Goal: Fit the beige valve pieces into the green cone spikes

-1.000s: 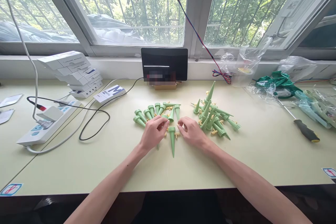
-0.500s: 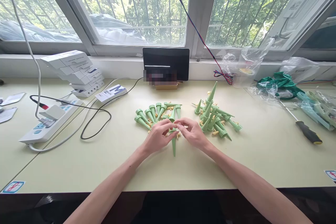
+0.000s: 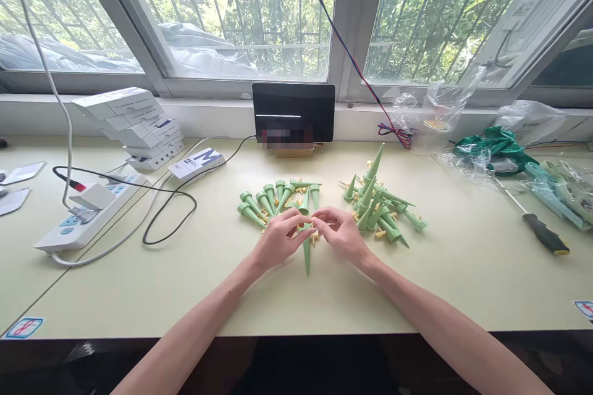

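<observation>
My left hand (image 3: 283,236) and my right hand (image 3: 340,234) meet over the middle of the table, thumbs and fingers pinched together. Whatever sits between the fingertips is too small and hidden to make out. Under the hands, a green plant watering spike (image 3: 307,257) lies with its tip towards me. A small yellow fitting (image 3: 314,238) shows just below the right fingertips. Beyond my left hand several green watering spikes (image 3: 263,202) are fanned out, with yellow fittings among them. To the right of my right hand is a heaped pile of green spikes (image 3: 370,200).
A tablet (image 3: 294,112) stands by the window. On the left are a power strip (image 3: 69,231), stacked white boxes (image 3: 134,126), a flat box (image 3: 197,165) and a looped black cable (image 3: 194,200). A screwdriver (image 3: 544,233) and plastic bags (image 3: 563,191) lie to the right.
The hands stay in nearly the same place, with only slight finger movement at the pinch. The spikes have not visibly moved.
</observation>
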`<state>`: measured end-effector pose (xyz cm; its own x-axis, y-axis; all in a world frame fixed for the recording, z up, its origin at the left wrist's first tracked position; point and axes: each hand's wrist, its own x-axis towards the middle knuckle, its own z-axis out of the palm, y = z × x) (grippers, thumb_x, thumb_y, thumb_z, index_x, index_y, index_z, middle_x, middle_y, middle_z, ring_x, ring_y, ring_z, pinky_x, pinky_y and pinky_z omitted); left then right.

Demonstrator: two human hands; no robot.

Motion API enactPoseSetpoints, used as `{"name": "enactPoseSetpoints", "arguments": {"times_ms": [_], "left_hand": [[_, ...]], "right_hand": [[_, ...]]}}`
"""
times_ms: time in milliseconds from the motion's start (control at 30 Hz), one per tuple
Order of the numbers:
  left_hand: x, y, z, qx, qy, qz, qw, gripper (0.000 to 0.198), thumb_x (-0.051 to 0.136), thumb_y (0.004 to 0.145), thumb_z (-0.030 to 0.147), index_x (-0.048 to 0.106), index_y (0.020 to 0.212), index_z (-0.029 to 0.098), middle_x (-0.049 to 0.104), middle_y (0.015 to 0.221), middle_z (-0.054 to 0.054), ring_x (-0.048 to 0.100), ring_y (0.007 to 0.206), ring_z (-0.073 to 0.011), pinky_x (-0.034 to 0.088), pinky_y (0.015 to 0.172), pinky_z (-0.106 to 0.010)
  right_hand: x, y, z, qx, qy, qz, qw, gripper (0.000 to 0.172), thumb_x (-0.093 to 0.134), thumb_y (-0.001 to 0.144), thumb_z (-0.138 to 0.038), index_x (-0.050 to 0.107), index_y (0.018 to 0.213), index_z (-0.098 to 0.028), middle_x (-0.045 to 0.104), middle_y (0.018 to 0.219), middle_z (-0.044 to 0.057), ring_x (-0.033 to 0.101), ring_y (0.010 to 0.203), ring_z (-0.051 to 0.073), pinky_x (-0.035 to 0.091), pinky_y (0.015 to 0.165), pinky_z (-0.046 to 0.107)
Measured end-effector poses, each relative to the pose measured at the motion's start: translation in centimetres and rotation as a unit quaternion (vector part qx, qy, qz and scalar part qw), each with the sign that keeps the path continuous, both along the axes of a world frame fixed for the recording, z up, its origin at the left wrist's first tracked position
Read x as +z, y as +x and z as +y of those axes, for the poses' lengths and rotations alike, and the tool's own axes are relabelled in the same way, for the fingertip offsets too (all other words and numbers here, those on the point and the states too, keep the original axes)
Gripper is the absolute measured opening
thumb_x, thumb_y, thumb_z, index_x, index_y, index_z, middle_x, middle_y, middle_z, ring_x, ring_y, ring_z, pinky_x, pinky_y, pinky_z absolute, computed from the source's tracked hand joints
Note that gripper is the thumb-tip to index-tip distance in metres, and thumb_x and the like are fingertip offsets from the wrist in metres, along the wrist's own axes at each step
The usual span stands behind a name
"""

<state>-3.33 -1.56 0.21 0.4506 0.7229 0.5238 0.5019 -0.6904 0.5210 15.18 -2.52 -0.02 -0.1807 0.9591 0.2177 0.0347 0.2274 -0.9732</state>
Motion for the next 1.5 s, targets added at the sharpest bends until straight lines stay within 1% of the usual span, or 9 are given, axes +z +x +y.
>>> {"name": "enactPoseSetpoints", "arguments": {"times_ms": [233,433,533,700,900,1000,1133,1333,1500], "left_hand": [[-0.3,0.0,0.2,-0.001,0.013,-0.029,0.999,0.017,0.052,0.097,0.021,0.067,0.09,0.019,0.058,0.076,-0.001,0.046,0.059,-0.0093,0.038,0.055,-0.022],[-0.3,-0.1,0.4,0.003,0.018,-0.032,0.999,0.018,0.051,0.097,0.018,0.067,0.088,0.019,0.057,0.075,-0.001,0.047,0.06,-0.0093,0.039,0.057,-0.021],[-0.3,-0.1,0.5,0.001,0.019,-0.024,1.0,0.018,0.051,0.097,0.018,0.067,0.089,0.019,0.057,0.075,0.0,0.047,0.06,-0.0094,0.038,0.056,-0.021],[-0.4,-0.1,0.5,-0.008,0.02,-0.017,1.0,0.018,0.051,0.097,0.018,0.067,0.09,0.019,0.059,0.075,0.0,0.048,0.061,-0.0094,0.039,0.056,-0.021],[-0.5,0.0,0.5,-0.009,0.026,-0.006,1.0,0.018,0.052,0.097,0.02,0.067,0.087,0.019,0.06,0.076,-0.001,0.051,0.063,-0.0101,0.04,0.059,-0.022],[-0.4,0.1,0.3,0.006,0.02,-0.015,1.0,0.019,0.051,0.097,0.02,0.067,0.086,0.018,0.06,0.078,-0.001,0.051,0.063,-0.01,0.041,0.059,-0.022],[-0.2,0.2,0.1,0.054,0.01,-0.023,0.998,0.02,0.053,0.096,0.022,0.067,0.083,0.019,0.058,0.074,0.0,0.047,0.058,-0.0097,0.041,0.058,-0.024],[-0.3,0.1,0.2,0.063,0.046,0.021,0.997,0.013,0.061,0.092,0.026,0.07,0.086,0.019,0.063,0.077,-0.003,0.055,0.075,-0.0167,0.047,0.067,-0.029],[-0.5,0.2,0.1,0.061,0.02,0.07,0.995,0.015,0.066,0.089,0.031,0.072,0.094,0.018,0.061,0.08,-0.004,0.053,0.084,-0.0211,0.051,0.073,-0.035]], "right_hand": [[-0.4,0.0,0.2,-0.003,-0.003,0.018,1.0,0.02,0.067,0.086,-0.038,0.065,0.087,-0.018,0.064,0.078,0.003,0.06,0.064,0.013,0.048,0.053,0.022],[-0.3,0.0,-0.1,-0.001,-0.001,0.008,1.0,0.022,0.065,0.088,-0.04,0.064,0.086,-0.018,0.064,0.079,0.003,0.058,0.06,0.012,0.046,0.05,0.022],[-0.4,0.0,-0.1,-0.001,0.008,-0.004,1.0,0.022,0.062,0.09,-0.039,0.065,0.088,-0.017,0.065,0.08,0.004,0.06,0.062,0.013,0.048,0.052,0.023],[-0.7,-0.1,-0.1,-0.005,0.041,-0.025,0.999,0.021,0.06,0.091,-0.037,0.067,0.094,-0.018,0.067,0.082,0.004,0.063,0.068,0.015,0.054,0.061,0.026],[-0.8,0.6,-0.4,-0.016,0.083,-0.067,0.994,0.019,0.059,0.093,-0.035,0.067,0.094,-0.018,0.067,0.084,0.004,0.061,0.067,0.015,0.053,0.064,0.028],[-0.6,1.2,-0.5,-0.038,0.089,-0.082,0.992,0.019,0.057,0.094,-0.035,0.065,0.094,-0.018,0.065,0.08,0.004,0.059,0.065,0.015,0.052,0.063,0.028],[-0.2,1.5,-0.3,-0.078,0.095,-0.101,0.987,0.021,0.056,0.095,-0.035,0.064,0.087,-0.018,0.061,0.072,0.002,0.057,0.063,0.015,0.049,0.061,0.027],[-0.1,1.3,0.0,-0.076,0.107,-0.112,0.985,0.023,0.055,0.096,-0.036,0.064,0.085,-0.018,0.06,0.072,0.002,0.057,0.062,0.014,0.049,0.06,0.026],[0.0,1.2,-0.1,-0.076,0.105,-0.117,0.985,0.022,0.056,0.095,-0.036,0.065,0.088,-0.018,0.063,0.075,0.002,0.058,0.063,0.014,0.049,0.06,0.027]]}}
